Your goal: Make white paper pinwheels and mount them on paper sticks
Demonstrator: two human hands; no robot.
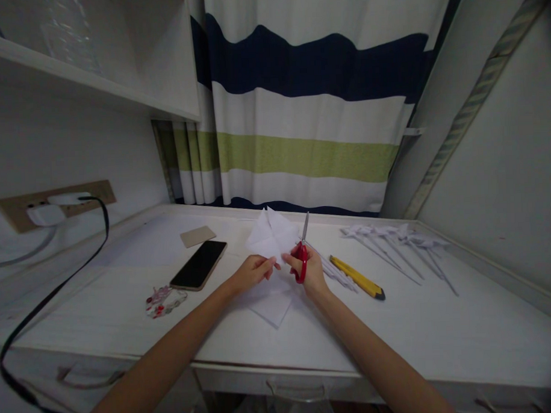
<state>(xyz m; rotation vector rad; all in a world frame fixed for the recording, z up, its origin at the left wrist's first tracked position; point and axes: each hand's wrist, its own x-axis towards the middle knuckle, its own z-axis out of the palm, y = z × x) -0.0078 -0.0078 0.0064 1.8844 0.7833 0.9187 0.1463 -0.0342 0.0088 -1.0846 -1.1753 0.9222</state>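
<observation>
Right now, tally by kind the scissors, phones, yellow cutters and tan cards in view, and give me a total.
Red-handled scissors, in the right hand: 1 pair
Phone: 1
Yellow cutter: 1
Tan card: 1
Total: 4

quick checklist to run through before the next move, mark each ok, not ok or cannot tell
1. Red scissors in the right hand: ok.
2. Blades pointing away from the left hand: ok, they point toward the curtain.
3. Left hand at the white paper: ok, fingertips against it.
4. Phone apart from the paper: ok, off to the left.
5. Yellow cutter blade retracted: cannot tell, too small.
</observation>
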